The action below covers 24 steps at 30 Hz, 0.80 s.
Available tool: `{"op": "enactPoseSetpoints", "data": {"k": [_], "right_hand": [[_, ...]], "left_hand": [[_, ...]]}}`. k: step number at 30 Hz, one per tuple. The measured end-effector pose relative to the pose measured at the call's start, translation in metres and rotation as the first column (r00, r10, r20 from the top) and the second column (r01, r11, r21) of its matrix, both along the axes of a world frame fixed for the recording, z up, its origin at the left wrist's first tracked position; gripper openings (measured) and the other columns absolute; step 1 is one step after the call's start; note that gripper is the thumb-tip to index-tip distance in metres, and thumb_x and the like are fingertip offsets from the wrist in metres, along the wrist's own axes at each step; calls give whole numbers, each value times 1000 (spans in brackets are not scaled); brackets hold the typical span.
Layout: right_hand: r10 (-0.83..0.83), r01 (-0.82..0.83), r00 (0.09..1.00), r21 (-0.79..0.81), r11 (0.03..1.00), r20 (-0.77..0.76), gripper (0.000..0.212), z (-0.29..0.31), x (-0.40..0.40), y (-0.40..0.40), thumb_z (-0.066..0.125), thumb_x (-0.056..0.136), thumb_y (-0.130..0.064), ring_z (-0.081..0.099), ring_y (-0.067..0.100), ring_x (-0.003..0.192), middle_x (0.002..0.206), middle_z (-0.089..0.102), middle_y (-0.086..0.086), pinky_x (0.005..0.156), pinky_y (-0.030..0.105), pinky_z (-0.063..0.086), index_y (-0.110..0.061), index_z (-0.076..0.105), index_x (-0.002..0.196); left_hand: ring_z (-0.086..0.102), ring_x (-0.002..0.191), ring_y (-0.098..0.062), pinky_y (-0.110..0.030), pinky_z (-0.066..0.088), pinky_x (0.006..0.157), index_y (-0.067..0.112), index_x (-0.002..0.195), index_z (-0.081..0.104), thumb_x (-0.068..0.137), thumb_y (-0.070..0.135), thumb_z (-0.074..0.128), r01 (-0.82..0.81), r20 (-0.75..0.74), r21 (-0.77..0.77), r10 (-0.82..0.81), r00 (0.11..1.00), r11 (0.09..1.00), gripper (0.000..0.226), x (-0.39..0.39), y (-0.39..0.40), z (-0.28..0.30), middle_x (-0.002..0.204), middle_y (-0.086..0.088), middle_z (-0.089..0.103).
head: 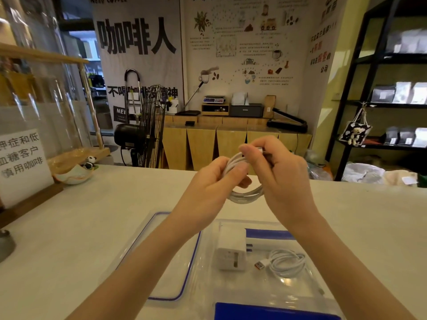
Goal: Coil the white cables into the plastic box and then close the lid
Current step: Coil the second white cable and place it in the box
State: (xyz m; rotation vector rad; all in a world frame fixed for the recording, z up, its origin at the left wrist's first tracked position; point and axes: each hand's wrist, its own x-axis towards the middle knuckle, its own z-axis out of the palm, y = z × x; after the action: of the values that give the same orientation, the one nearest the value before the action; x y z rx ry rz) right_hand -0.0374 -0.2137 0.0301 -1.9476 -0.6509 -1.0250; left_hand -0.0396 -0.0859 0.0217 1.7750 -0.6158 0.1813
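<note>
Room: coffee shop posters are hanging on the far wall, a fan (151, 125) is standing far left, black shelves (379, 88) are running along the right
Surface: pale counter (69, 239) is carrying everything near the camera
Left hand (212, 183): hovering above the counter, fingers curled tight around the left side of a white cable (245, 195), thumb lying across the upper loops
Right hand (277, 172): hovering just beside the left hand, thumb and forefinger pinching narrow on the cable's end near the top of the coil; what the other fingers are doing cannot be told
Cable: being held in several round loops between both hands, its lower loops hanging clear in the gap under the thumbs, above the far edge of the box
Box (323, 292): clear plastic, sitting open on the counter near right, blue strips showing at its far and near sides
Second cable (286, 262): lying coiled inside the box toward the right, its orange-tipped plug pointing left
Charger (231, 250): white block sitting inside the box just left of the second cable, apart from it
Lid (161, 262): clear with a blue rim line, lying flat on the counter just left of the box, partly under the left forearm
Sign (20, 162): standing at the far left of the counter, a small bowl (74, 175) sitting just right of it
</note>
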Motion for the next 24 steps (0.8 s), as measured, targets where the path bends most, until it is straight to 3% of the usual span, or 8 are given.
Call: {"op": "enactPoseSetpoints", "data": {"k": [2,5,10,13,16,19,21,24], "right_hand": [[-19,20,1000,52,998,-14,29,0,3,-2,47,87,-32,51,-2,59,65,53,-15,51,6,37,-7,61,88],[8,0,998,130,991,-66,32,1,5,-5,44,84,-36,46,4,53,59,50,-9,48,11,36,-9,61,85],[48,-23,992,202,979,-121,31,-2,7,-4,45,84,-37,43,6,49,56,49,-9,46,14,34,-10,60,80],[-105,109,990,35,993,-90,33,-3,9,-5,42,89,-39,46,12,52,57,50,-5,47,20,34,-12,59,80],[-290,273,956,-228,935,-48,33,2,10,-11,41,93,-34,45,13,66,72,50,-1,54,19,32,-12,61,77],[-258,187,941,-296,936,-218,28,6,6,-13,41,92,-33,45,12,70,76,46,-2,58,20,34,-18,57,75],[-201,100,910,-277,956,-364,25,8,3,-12,41,92,-32,46,11,68,72,47,-4,57,20,34,-17,57,79],[-66,-54,796,-179,982,-602,18,13,0,-13,45,92,-28,46,4,61,67,52,-7,51,13,34,-21,59,84]], "left_hand": [[62,70,-3,-21,52,63,21,90,57,85,43,36,-17,28,47,16,999,999,31,2,-1,-5,77,6,65],[61,48,-8,-16,45,44,17,81,52,77,49,33,33,-18,37,-32,999,999,38,1,-3,-6,63,-4,65],[38,30,-6,-14,32,32,10,71,45,87,38,35,134,-110,-48,-139,984,990,32,3,0,-3,38,4,46],[35,34,-3,-15,30,36,14,71,45,93,28,35,53,-73,19,-51,996,998,29,6,4,-2,44,8,40],[43,45,-8,-27,43,47,19,77,48,94,34,32,-171,149,288,133,980,942,27,8,7,-3,54,3,46],[61,58,-16,-37,55,64,20,87,46,93,40,28,-265,213,491,181,960,830,28,7,11,-3,66,-1,60],[64,73,-18,-41,54,74,19,92,48,93,41,26,-312,257,569,196,946,761,31,10,13,-2,81,-4,64],[60,79,-14,-39,52,79,19,92,50,94,39,29,-263,208,600,170,963,755,29,15,15,-3,90,-1,64]]}}
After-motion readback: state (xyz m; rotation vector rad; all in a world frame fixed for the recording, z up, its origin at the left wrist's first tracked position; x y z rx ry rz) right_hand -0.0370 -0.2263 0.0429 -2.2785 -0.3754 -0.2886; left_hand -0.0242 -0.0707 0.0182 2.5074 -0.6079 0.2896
